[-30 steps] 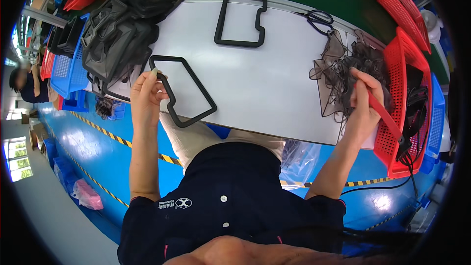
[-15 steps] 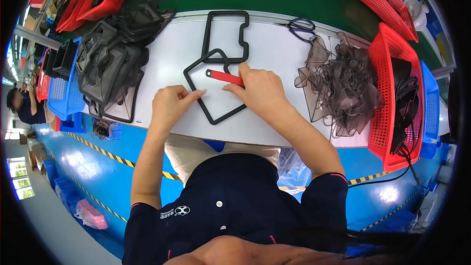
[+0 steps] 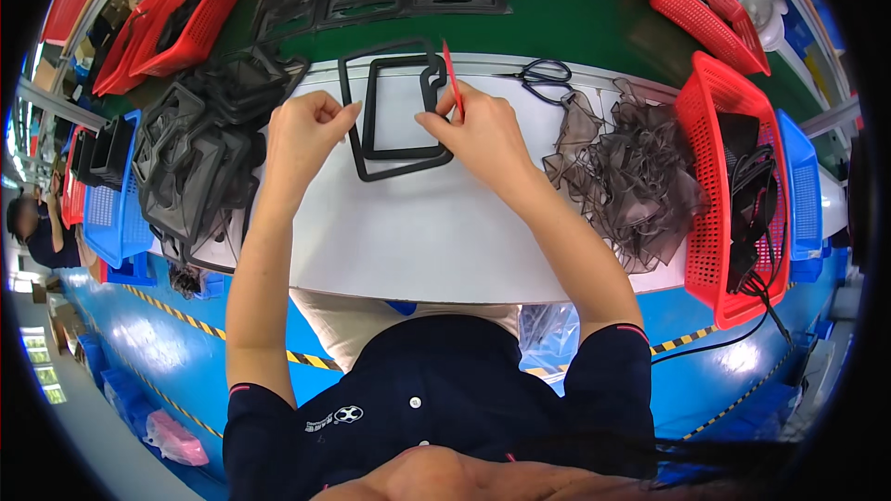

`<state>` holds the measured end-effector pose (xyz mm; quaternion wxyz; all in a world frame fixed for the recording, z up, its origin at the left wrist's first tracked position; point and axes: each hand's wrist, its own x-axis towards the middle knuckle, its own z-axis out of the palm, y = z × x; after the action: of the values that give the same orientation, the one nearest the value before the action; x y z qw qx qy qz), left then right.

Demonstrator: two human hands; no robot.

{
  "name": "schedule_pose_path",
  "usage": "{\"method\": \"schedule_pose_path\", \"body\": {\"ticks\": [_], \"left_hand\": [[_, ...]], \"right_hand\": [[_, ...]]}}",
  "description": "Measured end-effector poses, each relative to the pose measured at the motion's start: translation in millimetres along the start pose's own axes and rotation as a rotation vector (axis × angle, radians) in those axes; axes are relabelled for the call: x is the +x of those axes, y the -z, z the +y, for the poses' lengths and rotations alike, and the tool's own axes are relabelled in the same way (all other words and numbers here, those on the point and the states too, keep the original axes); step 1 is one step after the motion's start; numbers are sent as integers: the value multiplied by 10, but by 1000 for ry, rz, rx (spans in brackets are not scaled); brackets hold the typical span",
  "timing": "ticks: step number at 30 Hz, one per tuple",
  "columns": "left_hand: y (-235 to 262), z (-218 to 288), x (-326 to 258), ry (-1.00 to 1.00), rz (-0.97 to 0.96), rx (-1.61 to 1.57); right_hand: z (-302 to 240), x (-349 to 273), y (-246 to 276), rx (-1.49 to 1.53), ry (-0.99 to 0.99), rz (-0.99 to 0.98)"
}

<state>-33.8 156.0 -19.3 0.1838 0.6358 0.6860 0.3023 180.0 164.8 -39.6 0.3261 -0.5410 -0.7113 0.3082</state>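
Left hand (image 3: 302,134): fingers pinching the left edge of a black rubber frame (image 3: 397,111) lying on the white table (image 3: 436,232). Right hand (image 3: 478,130): fingers closed on the frame's right edge, gripping a thin red tool (image 3: 452,79) upright. Scissors (image 3: 543,77) beyond; grey scrap heap (image 3: 622,167) right; black frame pile (image 3: 200,158) left.

Bare white table (image 3: 436,232) between gasket pile (image 3: 200,167) and scrap heap (image 3: 626,176)

Black gasket (image 3: 401,160), red tool (image 3: 452,76)

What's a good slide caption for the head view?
Both hands hold a black rubber frame; right also grips a red tool.
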Motion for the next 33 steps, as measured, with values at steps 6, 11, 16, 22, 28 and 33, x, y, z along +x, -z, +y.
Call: {"method": "schedule_pose_path", "body": {"ticks": [6,11,16,22,28,33], "left_hand": [[-331,-204,386,21,-78,17],[-369,-182,360,63,-98,44],[-386,-266,349,73,-84,17],[-243,-356,203,140,11,-46],[-39,-322,-127,-439,124,180],[803,-714,547,-97,259,249]], "right_hand": [[261,193,-164,106,-153,1],[329,182,-199,88,-169,-27],[318,176,-241,107,-142,-42],[257,164,-136,121,-94,24],[268,163,131,465,93,130],[212,125,86,604,1,75]]}}
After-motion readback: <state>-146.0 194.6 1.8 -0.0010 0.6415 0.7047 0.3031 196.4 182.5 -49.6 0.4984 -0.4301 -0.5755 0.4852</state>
